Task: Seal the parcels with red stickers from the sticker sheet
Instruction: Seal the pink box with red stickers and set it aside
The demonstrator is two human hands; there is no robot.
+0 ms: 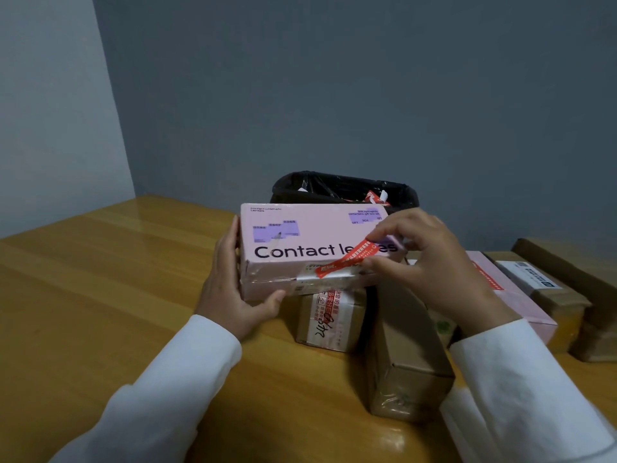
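1. My left hand [230, 289] grips the left end of the pink box [300, 248], fingers curled up its far side and thumb tucked under the near bottom edge, so the box is lifted and tilted toward me above the brown parcels [334, 315] on the wooden table [100, 295].
2. My right hand [430, 262] pinches the red sticker [347, 259] between thumb and forefinger at its upper right end. The strip runs slantwise across the "Contact lenses" lettering and down over the front edge, where its lower left end seems to touch the box already.
3. To do this well, I judge I should keep the strip taut while I lower it, so no crease or bubble forms.
4. It should bridge the seam between lid and front wall; I would press the lower end first, then smooth upward with a fingertip.
5. My left hand ought to hold the box steady against that pressure, since it hangs in the air and could tip.
6. Other parcels wait at my right: a second pink box [521, 295] and taped cartons [551, 289]. A bin with a black liner [344, 188] stands behind.
7. I cannot see the sticker sheet here.
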